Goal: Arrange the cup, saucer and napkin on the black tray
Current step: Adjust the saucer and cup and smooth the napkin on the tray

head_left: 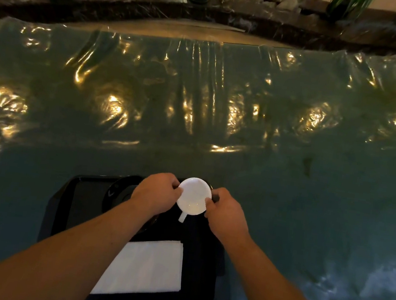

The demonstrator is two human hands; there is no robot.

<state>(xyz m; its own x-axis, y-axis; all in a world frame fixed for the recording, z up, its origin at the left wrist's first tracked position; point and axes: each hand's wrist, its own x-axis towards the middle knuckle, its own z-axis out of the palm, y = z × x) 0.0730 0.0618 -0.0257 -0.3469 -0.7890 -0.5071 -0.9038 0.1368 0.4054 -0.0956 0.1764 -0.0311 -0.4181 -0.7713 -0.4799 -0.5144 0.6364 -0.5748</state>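
Both hands are on the white cup (194, 196), low in the middle of the frame. The left hand (158, 192) holds the cup's left side and the right hand (225, 210) holds its right side, fingers curled round the rim. The cup is over the far end of the black tray (69, 198). I cannot tell if it is touching anything under it or is a little way up in the air.

I think this is the step where the cup gets put in its place. A dark round saucer (118, 192) shows just to the left of the cup, partly hidden by the left hand and arm. The next move should be to set the cup down softly in the middle of the saucer, keep it level, then let go.

The cup is round, plain and white, and looks empty inside. Its little handle (182, 217) points toward the person. The white napkin (148, 266) lies flat and folded on the near end of the tray, between the two arms. The tray sits on a shiny green table cover (312, 190).
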